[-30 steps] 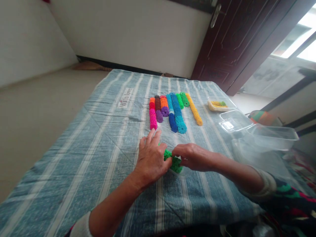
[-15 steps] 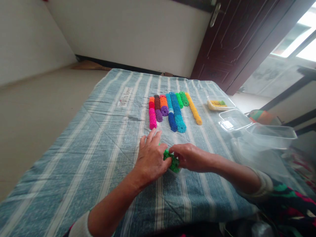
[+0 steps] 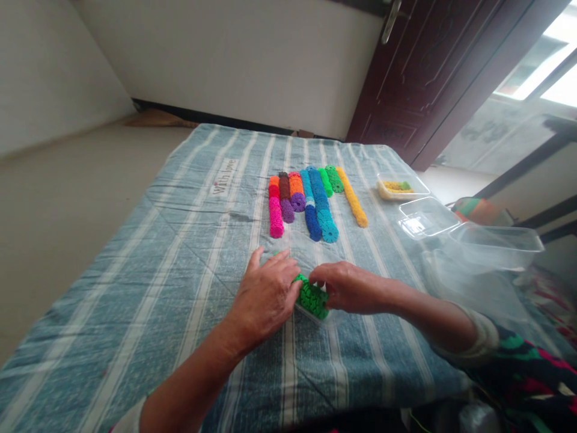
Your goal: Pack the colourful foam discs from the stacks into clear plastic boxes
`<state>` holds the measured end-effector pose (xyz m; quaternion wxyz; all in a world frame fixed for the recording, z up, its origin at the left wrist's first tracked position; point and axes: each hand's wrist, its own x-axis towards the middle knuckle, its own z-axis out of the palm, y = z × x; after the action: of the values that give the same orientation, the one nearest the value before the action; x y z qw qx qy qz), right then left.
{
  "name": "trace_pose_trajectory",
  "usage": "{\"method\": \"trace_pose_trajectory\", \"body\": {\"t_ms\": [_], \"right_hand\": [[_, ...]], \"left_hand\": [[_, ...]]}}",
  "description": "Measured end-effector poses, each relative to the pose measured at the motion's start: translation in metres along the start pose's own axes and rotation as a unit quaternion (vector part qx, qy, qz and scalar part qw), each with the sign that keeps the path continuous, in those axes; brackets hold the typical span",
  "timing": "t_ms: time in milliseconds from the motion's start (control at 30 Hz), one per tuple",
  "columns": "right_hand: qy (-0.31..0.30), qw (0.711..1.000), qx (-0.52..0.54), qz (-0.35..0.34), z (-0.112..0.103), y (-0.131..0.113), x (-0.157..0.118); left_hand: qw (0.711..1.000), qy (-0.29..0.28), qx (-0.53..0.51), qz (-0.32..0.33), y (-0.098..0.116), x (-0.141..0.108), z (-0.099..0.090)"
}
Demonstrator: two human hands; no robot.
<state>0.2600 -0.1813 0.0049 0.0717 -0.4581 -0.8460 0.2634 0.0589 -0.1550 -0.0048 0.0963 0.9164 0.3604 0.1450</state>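
Head view: spans a clear tub (image 3: 308, 314) of green discs (image 3: 314, 299) on the counter (image 3: 202, 252) with the left hand (image 3: 264, 296), fingers half-curled; cannot tell if gripping its side. Crooks the fingers of the right hand (image 3: 354, 288) at the discs' near end; cannot tell if pinching one. Calls for deft pinching by the rims: likely light, stiff, slick plastic, with tub best braced at its side.

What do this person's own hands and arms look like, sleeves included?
The left hand and right hand wear no gloves, and both forearms are bare. The right sleeve is dark, patterned with green and pinkish red, with a pale cuff. Of the left sleeve, mostly a pale edge shows.
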Motion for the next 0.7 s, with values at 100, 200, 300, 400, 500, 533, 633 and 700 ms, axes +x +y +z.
{"method": "trace_pose_trajectory", "body": {"t_ms": [100, 200, 300, 400, 500, 533, 633, 700], "right_hand": [[-0.01, 1.0, 0.003, 0.001, -0.002, -0.001, 0.0], [-0.019, 1.0, 0.002, -0.001, -0.004, -0.002, -0.001], [-0.021, 1.0, -0.004, -0.008, -0.005, -0.001, -0.001], [-0.028, 1.0, -0.003, -0.009, -0.006, -0.001, -0.002], [-0.034, 0.999, -0.002, -0.002, -0.007, -0.002, -0.001], [-0.035, 0.999, -0.002, 0.001, -0.007, -0.002, -0.001], [-0.036, 0.999, 0.005, 0.01, -0.007, -0.002, -0.001], [-0.037, 0.999, 0.011, 0.013, -0.007, -0.002, -0.001]], "left_hand": [[1.0, 0.001, 0.014, 0.021, 0.0, -0.001, 0.002], [0.999, -0.003, 0.016, 0.037, -0.001, -0.001, 0.002], [0.999, -0.017, 0.01, 0.043, -0.002, -0.001, -0.001], [0.998, -0.041, -0.008, 0.04, -0.003, -0.001, -0.004], [0.998, -0.024, -0.037, 0.034, -0.01, -0.001, -0.005], [0.998, -0.008, -0.046, 0.03, -0.013, -0.001, -0.005], [0.998, 0.025, -0.058, 0.023, -0.024, -0.002, -0.005], [0.998, 0.023, -0.053, 0.026, -0.028, -0.003, -0.005]]}}
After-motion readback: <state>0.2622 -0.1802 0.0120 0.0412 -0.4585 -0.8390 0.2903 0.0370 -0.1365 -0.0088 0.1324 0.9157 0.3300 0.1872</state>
